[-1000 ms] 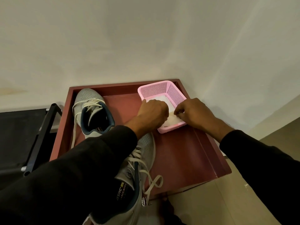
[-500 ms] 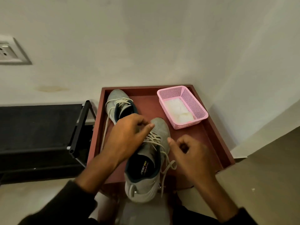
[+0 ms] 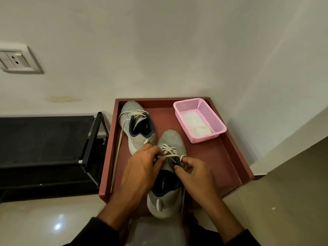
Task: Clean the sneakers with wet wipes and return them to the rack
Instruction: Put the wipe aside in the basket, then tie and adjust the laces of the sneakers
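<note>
Near sneaker [image 3: 167, 176] on red tray [image 3: 229, 157], heel overhanging tray's front edge. My left hand [image 3: 142, 167] and right hand [image 3: 193, 172] both pinch its laces [image 3: 168, 150]. I judge upper soft, light; firmer hold at heel. Second sneaker [image 3: 135, 121] at tray's back-left. Pink basket [image 3: 211, 118] at tray's back-right holds white wipes [image 3: 197, 124].

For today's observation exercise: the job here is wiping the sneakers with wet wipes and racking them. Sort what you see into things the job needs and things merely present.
Belongs to the job:
near sneaker, laces held by left hand and right hand
far sneaker
wet wipes in the pink basket
black rack

Merely present:
red tray
wall socket
</note>
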